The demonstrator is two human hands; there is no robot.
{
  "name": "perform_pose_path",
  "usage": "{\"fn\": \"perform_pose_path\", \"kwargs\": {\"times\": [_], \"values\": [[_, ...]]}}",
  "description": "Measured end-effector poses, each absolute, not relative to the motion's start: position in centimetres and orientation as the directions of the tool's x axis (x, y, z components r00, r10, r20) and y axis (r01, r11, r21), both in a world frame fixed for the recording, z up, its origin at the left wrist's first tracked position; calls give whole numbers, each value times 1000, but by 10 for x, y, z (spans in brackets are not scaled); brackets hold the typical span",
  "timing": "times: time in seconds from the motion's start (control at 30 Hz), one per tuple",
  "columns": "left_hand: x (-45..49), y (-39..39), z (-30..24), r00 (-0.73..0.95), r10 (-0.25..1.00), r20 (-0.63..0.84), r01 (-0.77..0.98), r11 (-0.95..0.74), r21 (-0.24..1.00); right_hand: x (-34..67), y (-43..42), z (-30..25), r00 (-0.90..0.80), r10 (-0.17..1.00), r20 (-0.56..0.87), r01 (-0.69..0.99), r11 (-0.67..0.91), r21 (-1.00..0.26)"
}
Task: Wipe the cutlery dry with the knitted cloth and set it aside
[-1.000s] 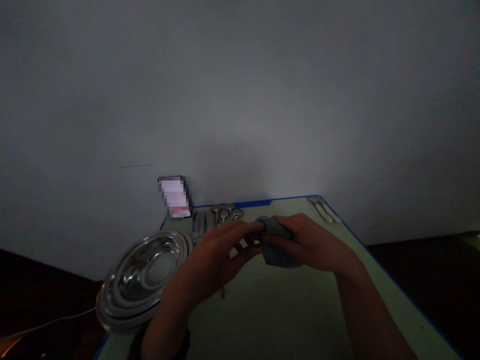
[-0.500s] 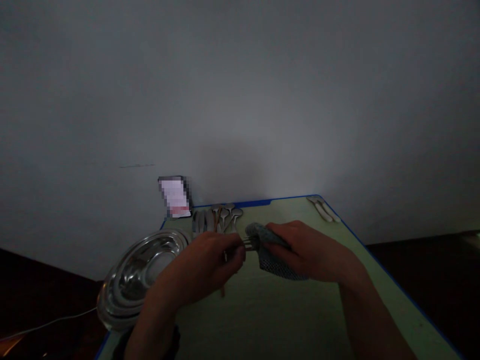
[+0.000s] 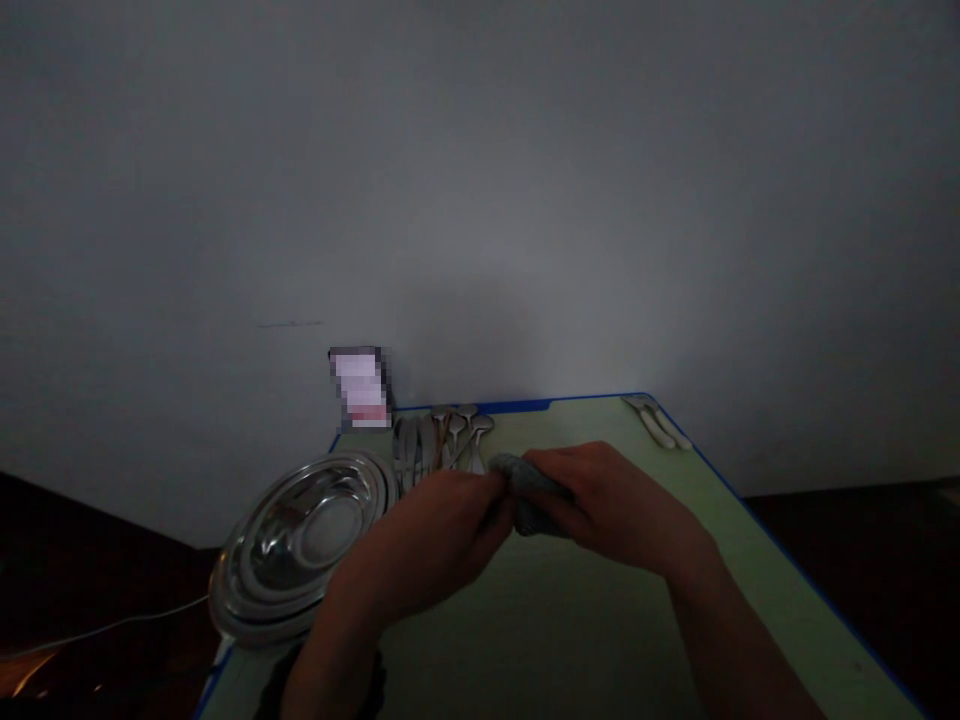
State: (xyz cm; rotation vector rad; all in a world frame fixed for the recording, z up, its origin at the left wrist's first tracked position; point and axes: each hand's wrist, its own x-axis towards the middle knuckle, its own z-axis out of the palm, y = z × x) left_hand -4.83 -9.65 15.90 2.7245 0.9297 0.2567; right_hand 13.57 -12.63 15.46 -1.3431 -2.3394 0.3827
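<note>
My right hand is closed on a grey checked cloth, bunched between thumb and fingers. Against it, my left hand is closed around a fork; the fork itself is now hidden by the fingers and cloth, though its tines showed a moment earlier. Both hands meet above the middle of the pale green table. Just beyond my left hand lie several knives and, beside them, several spoons with their bowls toward the wall.
Nested shiny metal bowls stand at the table's left edge, partly behind my left forearm. Light-handled forks lie at the far right corner. A phone leans on the wall. A white cable runs at lower left.
My hands have come together, so the cloth now covers the fork's tines that showed between them. The view has shifted slightly, with the bowls and cutlery appearing further right.
</note>
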Motion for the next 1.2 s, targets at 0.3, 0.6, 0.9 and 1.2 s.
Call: {"fn": "perform_pose_path", "kwargs": {"times": [0.3, 0.6, 0.9, 1.2], "values": [[-59, -93, 172, 827, 559, 63, 494, -776, 393, 136, -130, 155, -413, 906, 91, 725, 387, -569], [-87, -87, 180, 730, 680, 65, 600, -684, 415, 161, -135, 162, -370, 929, -32, 789, 296, -538], [-55, -97, 173, 772, 635, 9, 589, -721, 365, 139, -134, 157, -482, 876, 16, 745, 420, -519], [-75, -87, 172, 781, 623, 52, 584, -757, 292, 154, -136, 162, -497, 865, -70, 712, 360, -603]]}}
